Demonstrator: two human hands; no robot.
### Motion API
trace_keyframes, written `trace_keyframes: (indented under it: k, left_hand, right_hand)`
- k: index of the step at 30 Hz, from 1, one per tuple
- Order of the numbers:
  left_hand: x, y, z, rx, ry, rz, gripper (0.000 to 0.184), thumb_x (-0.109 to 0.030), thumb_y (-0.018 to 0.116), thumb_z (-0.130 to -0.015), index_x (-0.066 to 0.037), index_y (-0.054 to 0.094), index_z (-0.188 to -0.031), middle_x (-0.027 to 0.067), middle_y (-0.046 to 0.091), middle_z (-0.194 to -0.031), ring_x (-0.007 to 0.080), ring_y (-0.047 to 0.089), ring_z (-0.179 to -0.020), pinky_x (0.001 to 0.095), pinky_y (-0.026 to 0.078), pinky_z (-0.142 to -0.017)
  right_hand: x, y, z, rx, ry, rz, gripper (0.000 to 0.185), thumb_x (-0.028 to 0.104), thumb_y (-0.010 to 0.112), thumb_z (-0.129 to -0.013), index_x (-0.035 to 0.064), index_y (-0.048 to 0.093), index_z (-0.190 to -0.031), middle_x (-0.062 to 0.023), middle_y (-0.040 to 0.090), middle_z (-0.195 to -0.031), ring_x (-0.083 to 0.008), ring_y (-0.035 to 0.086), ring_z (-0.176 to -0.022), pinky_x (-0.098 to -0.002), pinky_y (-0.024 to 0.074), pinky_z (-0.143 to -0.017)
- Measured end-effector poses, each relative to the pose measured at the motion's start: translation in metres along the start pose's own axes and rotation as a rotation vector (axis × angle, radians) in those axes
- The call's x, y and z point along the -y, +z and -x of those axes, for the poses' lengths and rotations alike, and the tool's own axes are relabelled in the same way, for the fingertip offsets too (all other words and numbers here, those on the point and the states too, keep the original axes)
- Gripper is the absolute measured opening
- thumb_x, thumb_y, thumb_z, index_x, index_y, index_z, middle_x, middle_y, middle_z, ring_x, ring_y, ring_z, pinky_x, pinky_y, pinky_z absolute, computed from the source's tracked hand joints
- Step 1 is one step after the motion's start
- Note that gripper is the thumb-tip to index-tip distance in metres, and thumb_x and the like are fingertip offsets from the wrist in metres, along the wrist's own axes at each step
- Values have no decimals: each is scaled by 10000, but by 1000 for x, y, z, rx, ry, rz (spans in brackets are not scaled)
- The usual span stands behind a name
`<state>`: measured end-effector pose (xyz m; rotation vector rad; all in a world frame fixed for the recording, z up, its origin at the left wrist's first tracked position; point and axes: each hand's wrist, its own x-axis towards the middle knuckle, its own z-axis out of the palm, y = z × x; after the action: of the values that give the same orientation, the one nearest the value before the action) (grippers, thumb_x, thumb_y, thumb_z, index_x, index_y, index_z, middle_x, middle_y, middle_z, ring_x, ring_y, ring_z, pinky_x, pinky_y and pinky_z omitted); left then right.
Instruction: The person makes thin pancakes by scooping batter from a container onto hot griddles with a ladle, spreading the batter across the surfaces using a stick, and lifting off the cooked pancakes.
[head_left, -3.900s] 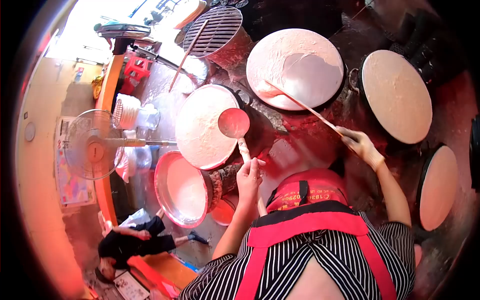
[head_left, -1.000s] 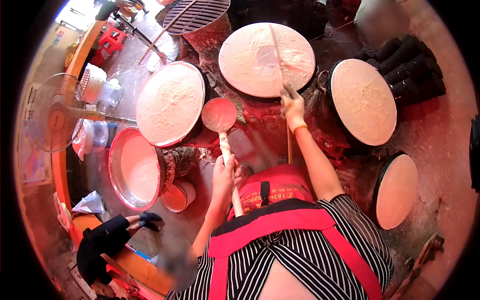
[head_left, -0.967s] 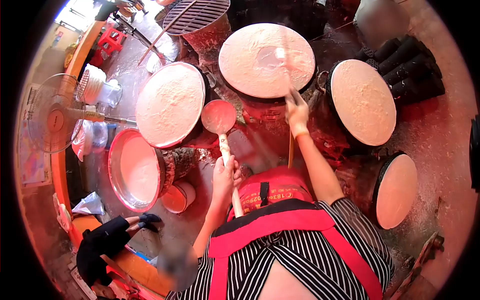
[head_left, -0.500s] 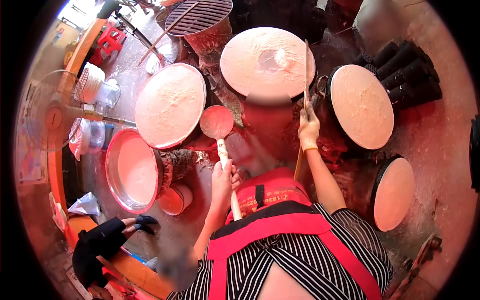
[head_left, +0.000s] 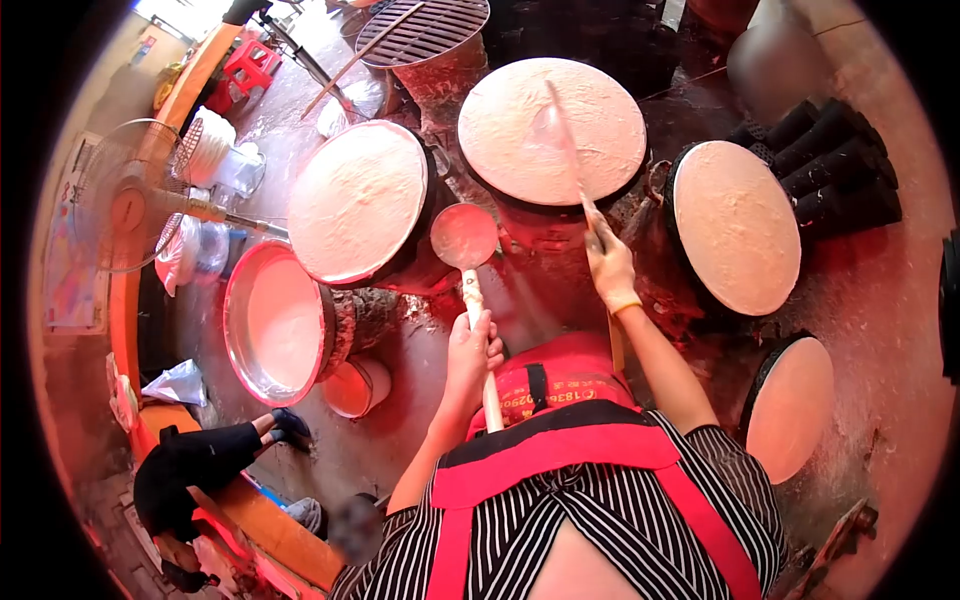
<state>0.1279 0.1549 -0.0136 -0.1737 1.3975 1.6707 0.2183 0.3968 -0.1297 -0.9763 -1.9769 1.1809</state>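
My left hand (head_left: 472, 352) is wrapped round the pale handle of a ladle (head_left: 464, 236), its round bowl beside the left griddle. In my gloved right hand (head_left: 610, 262) is a long thin wooden spreader (head_left: 569, 145), lying across the batter on the middle griddle (head_left: 500, 120). Pale batter covers nearly all of that round griddle, with a smoother patch near its centre by the spreader. The left griddle (head_left: 360, 200) and the right griddle (head_left: 737, 228) are each coated with batter too.
A wide basin (head_left: 275, 320) of batter stands at the left, a red bucket (head_left: 350, 388) below it. Another coated griddle (head_left: 792, 410) is at lower right. Black cylinders (head_left: 840, 165), a slatted drum (head_left: 425, 35), a fan (head_left: 130, 205) and a person in black (head_left: 205, 465) are around.
My right hand has swung the spreader from the middle griddle's right edge back across its centre. The bare patch there is smaller than at first. My left hand keeps the ladle; the view has shifted slightly.
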Motion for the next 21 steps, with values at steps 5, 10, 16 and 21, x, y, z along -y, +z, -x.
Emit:
trace_keyframes:
  k: [5, 10, 16, 21]
  left_hand:
    - [0, 6, 8, -17, 14, -10, 180, -214, 524, -946, -68, 459, -1029, -1, 422, -763, 49, 377, -535, 167, 283, -398]
    - [9, 5, 8, -42, 32, 16, 179, -211, 508, -955, -82, 389, -918, 9, 429, -756, 50, 382, -522, 171, 300, -401]
    - [9, 3, 0, -34, 5, -2, 154, -186, 497, -957, -79, 392, -922, 12, 430, -748, 55, 388, -520, 176, 302, -393]
    - [-12, 8, -38, -40, 34, -191, 134, -196, 519, -943, -85, 455, -979, -8, 436, -749, 65, 421, -546, 185, 314, -414]
  right_hand:
    - [-23, -25, -64, -47, 55, 1, 416, 281, 531, -919, 4, 538, -1230, -195, 577, -1201, -271, 571, -1115, -311, 427, -917]
    - [-7, -27, -20, 170, 107, 143, 410, 319, 543, -902, 121, 531, -1261, -173, 609, -1118, -308, 589, -1055, -351, 458, -849]
    - [6, -47, -48, 107, 11, -10, 350, 146, 537, -910, 6, 543, -1231, -138, 579, -1236, -166, 537, -1148, -266, 385, -969]
    - [-11, -71, -24, 298, 25, 58, 350, 138, 559, -893, 53, 546, -1233, -173, 589, -1186, -227, 563, -1113, -284, 425, -919]
